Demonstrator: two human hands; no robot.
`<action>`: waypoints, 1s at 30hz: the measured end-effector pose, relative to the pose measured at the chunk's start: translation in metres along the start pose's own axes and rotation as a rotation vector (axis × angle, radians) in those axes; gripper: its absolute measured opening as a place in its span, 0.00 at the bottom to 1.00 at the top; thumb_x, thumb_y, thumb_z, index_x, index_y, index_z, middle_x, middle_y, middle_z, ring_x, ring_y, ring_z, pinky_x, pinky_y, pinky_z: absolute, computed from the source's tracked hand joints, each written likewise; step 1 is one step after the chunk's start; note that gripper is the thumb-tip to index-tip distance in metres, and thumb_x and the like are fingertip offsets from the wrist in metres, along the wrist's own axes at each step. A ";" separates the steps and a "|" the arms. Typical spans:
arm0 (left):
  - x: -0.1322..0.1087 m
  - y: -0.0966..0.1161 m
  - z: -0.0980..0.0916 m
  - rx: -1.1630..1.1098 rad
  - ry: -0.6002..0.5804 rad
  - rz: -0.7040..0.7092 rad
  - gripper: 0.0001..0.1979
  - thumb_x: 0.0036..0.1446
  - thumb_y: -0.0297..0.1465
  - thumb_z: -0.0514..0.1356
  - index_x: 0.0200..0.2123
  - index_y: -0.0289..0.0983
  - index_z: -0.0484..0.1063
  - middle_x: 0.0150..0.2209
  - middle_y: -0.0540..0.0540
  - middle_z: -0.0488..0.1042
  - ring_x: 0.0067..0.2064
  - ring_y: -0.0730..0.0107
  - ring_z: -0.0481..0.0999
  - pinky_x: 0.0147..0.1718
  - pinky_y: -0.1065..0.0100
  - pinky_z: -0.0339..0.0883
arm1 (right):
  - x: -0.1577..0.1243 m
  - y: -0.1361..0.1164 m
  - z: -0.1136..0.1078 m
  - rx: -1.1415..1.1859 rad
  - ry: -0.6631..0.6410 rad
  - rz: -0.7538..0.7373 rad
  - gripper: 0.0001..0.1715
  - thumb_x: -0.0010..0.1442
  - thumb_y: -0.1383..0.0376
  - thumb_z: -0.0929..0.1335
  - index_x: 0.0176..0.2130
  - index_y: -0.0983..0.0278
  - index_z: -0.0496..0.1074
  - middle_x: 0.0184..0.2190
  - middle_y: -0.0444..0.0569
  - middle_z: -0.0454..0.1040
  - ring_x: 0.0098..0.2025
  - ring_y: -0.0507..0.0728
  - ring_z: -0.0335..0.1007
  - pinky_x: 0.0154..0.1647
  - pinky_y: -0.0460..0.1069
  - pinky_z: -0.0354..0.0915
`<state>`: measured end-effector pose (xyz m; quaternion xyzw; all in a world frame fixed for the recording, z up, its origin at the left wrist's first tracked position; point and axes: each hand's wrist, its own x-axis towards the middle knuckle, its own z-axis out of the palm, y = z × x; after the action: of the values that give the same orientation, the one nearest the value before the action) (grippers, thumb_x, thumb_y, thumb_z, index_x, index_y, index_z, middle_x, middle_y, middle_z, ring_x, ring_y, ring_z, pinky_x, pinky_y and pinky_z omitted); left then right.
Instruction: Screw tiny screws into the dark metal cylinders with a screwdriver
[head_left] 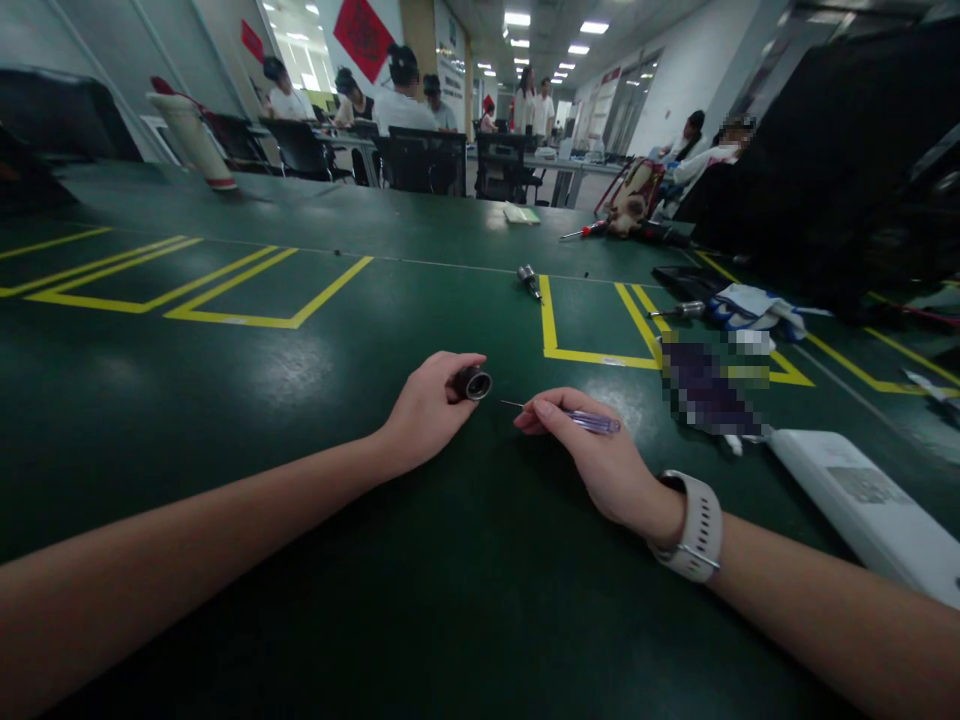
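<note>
Between the thumb and fingers of my left hand (426, 408) is a short dark metal cylinder (475, 383), its round hollow end turned toward the right. My right hand (581, 450) grips a screwdriver (596, 421) with a clear purple handle. The thin shaft points left at the cylinder, with a small gap between tip and rim. Both hands are just above the green table (420, 600). Beyond them lies a small silver metal part (529, 281), near a yellow tape line. What is inside the cylinder is too dark to make out.
At right lie a white box-shaped device (862, 500), a pixelated dark item (709, 385), a white-and-blue cloth (757, 308) and a metal tool (679, 310). A red-tipped screwdriver (583, 231) lies farther back. A pale cup (195, 140) stands far left. Several people sit beyond the table.
</note>
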<state>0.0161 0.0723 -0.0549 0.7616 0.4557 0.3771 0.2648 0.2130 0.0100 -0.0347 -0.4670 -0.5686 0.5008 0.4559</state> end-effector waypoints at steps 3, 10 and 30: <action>0.015 0.003 -0.002 0.238 -0.004 0.036 0.18 0.50 0.25 0.61 0.47 0.34 0.70 0.44 0.42 0.71 0.44 0.62 0.73 0.42 0.58 0.70 | 0.005 -0.002 0.003 0.124 0.048 0.087 0.10 0.57 0.60 0.68 0.33 0.65 0.73 0.31 0.47 0.76 0.36 0.54 0.72 0.42 0.52 0.66; 0.040 0.006 0.005 0.544 0.031 0.100 0.15 0.46 0.33 0.67 0.35 0.35 0.68 0.36 0.45 0.71 0.41 0.59 0.69 0.37 0.61 0.64 | 0.026 0.002 0.003 0.341 0.169 0.138 0.08 0.53 0.63 0.68 0.25 0.65 0.72 0.20 0.44 0.73 0.25 0.51 0.68 0.30 0.48 0.62; 0.036 -0.004 0.002 0.268 -0.114 0.367 0.10 0.54 0.32 0.60 0.25 0.36 0.63 0.25 0.52 0.64 0.28 0.73 0.64 0.27 0.70 0.56 | 0.005 0.001 0.002 -0.166 -0.045 -0.374 0.10 0.63 0.67 0.62 0.39 0.63 0.72 0.35 0.49 0.74 0.40 0.56 0.70 0.42 0.53 0.65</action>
<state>0.0270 0.1062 -0.0469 0.8800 0.3400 0.3115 0.1139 0.2103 0.0151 -0.0353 -0.3776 -0.6948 0.3693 0.4882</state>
